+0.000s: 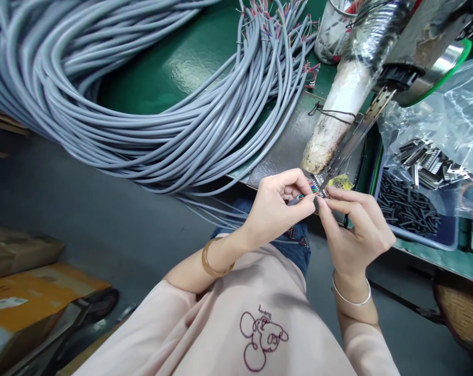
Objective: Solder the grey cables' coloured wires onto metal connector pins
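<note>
My left hand [278, 201] is closed in a pinch around the end of a grey cable [295, 200], whose thin coloured wires [313, 187] fan out past the fingertips. Those wires meet a small metal connector [318, 180], partly covered by my fingers. From the other side my right hand [356, 222] pinches close to the connector, its thumb beside a small dark piece [316, 202] between the two hands; what exactly it grips is hidden. Just above the fingertips a long, thin metal tool [357, 136] slants down, its lower end close to the connector.
A thick bundle of grey cables [142, 130] with stripped ends covers the green table [181, 73]. A white wrapped tube [334, 120] hangs above my hands. At right, a blue tray [450, 237] holds black tubes [404, 203] and metal connectors [430, 162]. Cardboard boxes [36, 292] stand lower left.
</note>
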{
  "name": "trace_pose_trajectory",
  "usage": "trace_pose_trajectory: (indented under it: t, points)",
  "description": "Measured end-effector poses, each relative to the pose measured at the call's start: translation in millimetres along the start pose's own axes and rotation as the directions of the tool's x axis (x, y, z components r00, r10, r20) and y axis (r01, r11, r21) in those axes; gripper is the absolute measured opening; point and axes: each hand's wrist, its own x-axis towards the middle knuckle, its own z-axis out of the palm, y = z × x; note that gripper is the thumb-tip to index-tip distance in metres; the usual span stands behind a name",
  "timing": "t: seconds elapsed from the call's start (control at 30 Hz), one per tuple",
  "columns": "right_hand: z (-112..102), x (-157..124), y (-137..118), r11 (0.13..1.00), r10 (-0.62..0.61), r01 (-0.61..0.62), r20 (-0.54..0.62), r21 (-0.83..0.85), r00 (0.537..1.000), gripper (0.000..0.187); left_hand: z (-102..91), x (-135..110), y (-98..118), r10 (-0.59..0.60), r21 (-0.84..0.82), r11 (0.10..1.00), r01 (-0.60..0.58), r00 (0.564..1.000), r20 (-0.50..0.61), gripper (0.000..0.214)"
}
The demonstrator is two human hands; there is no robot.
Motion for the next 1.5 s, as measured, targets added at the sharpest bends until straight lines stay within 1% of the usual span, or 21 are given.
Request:
trace_pose_trajectory:
  t: [0.13, 0.2, 0.37, 0.5, 0.6, 0.67, 0.73, 0.77, 0.8, 0.83, 0.87, 0.93, 1.0, 1.03, 1.1, 1.13, 1.2, 1.23, 1.3, 1.37, 1.5]
  points:
    - [-1, -1, 0, 1.000, 0.004, -0.004, -0.010, 0.003, 1.000, 0.017, -1.0, 1, 0, -0.009, -0.005, 1.000, 0.009, 1.000, -0.001, 0.012]
    - [-1, -3, 3, 0.999, -0.031, 0.031, -0.003, -0.021, 1.000, 0.018, -2.7, 2, -2, -0.028, -0.008, 1.000, 0.028, 1.000, 0.010, 0.011]
    - [0, -11, 11, 0.977, -0.173, 0.179, 0.054, -0.117, 0.983, 0.022, -5.5, 5, -12, -0.113, -0.088, 0.989, 0.122, 0.988, 0.103, 0.008]
    - [-2, -17, 15, 0.978, -0.180, 0.182, 0.033, -0.099, 0.983, 0.023, -5.9, 3, -16, -0.170, -0.145, 0.971, 0.190, 0.975, 0.144, 0.009]
    - [-7, -22, 22, 0.973, -0.233, 0.233, -0.003, 0.002, 0.973, 0.022, -9.2, 1, -15, -0.245, -0.229, 0.927, 0.297, 0.941, 0.232, 0.009]
    - [-11, -25, 26, 0.960, -0.278, 0.277, 0.032, 0.050, 0.960, 0.020, -12.6, -1, -13, -0.284, -0.287, 0.878, 0.383, 0.900, 0.330, 0.009]
    - [-16, -28, 28, 0.959, -0.281, 0.276, 0.090, 0.063, 0.956, 0.018, -15.6, -4, -12, -0.308, -0.311, 0.832, 0.459, 0.849, 0.430, 0.013]
    - [-18, -29, 28, 0.963, -0.266, 0.260, 0.109, 0.066, 0.958, 0.018, -16.5, -7, -11, -0.313, -0.302, 0.825, 0.478, 0.831, 0.459, 0.015]
    - [-20, -29, 26, 0.971, -0.236, 0.229, 0.113, 0.075, 0.965, 0.017, -16.8, -11, -10, -0.312, -0.282, 0.835, 0.474, 0.828, 0.466, 0.017]
    - [-21, -29, 24, 0.979, -0.190, 0.181, 0.108, 0.091, 0.976, 0.016, -16.6, -15, -10, -0.298, -0.252, 0.862, 0.439, 0.843, 0.448, 0.019]
    - [-22, -28, 22, 0.987, -0.123, 0.111, 0.097, 0.115, 0.988, 0.014, -15.8, -20, -9, -0.270, -0.212, 0.901, 0.378, 0.873, 0.407, 0.023]
    - [-24, -24, 17, 0.977, 0.084, -0.099, 0.087, 0.188, 0.993, 0.011, -13.2, -32, -7, -0.177, -0.099, 0.972, 0.214, 0.939, 0.294, 0.028]
    - [-24, -18, 14, 0.904, 0.303, -0.331, 0.139, 0.272, 0.943, 0.015, -11.0, -42, -5, -0.086, -0.007, 0.996, 0.089, 0.974, 0.209, 0.021]
    - [-24, -15, 13, 0.852, 0.378, -0.421, 0.192, 0.310, 0.906, 0.017, -10.6, -45, -5, -0.070, 0.005, 0.998, 0.070, 0.978, 0.198, 0.017]
    - [-24, -11, 14, 0.762, 0.438, -0.530, 0.306, 0.373, 0.845, 0.021, -12.0, -48, -6, -0.124, -0.038, 0.990, 0.138, 0.960, 0.250, 0.019]
    - [-24, -11, 15, 0.731, 0.438, -0.555, 0.351, 0.397, 0.828, 0.021, -13.8, -48, -7, -0.181, -0.075, 0.974, 0.213, 0.935, 0.305, 0.023]
    - [-23, -12, 16, 0.706, 0.417, -0.563, 0.391, 0.430, 0.821, 0.021, -19.2, -46, -11, -0.294, -0.137, 0.914, 0.382, 0.856, 0.426, 0.030]
    - [-22, -13, 16, 0.712, 0.407, -0.553, 0.387, 0.432, 0.827, 0.020, -22.2, -44, -14, -0.330, -0.162, 0.878, 0.449, 0.816, 0.475, 0.033]
    - [-20, -15, 14, 0.745, 0.401, -0.527, 0.358, 0.409, 0.843, 0.017, -27.7, -42, -18, -0.364, -0.206, 0.824, 0.527, 0.773, 0.520, 0.037]
    - [-20, -16, 10, 0.785, 0.398, -0.503, 0.327, 0.363, 0.857, 0.015, -31.3, -41, -20, -0.379, -0.228, 0.804, 0.549, 0.768, 0.516, 0.039]
    - [-20, -18, 2, 0.881, 0.357, -0.409, 0.234, 0.237, 0.904, 0.014, -32.1, -45, -21, -0.378, -0.216, 0.829, 0.516, 0.801, 0.464, 0.041]
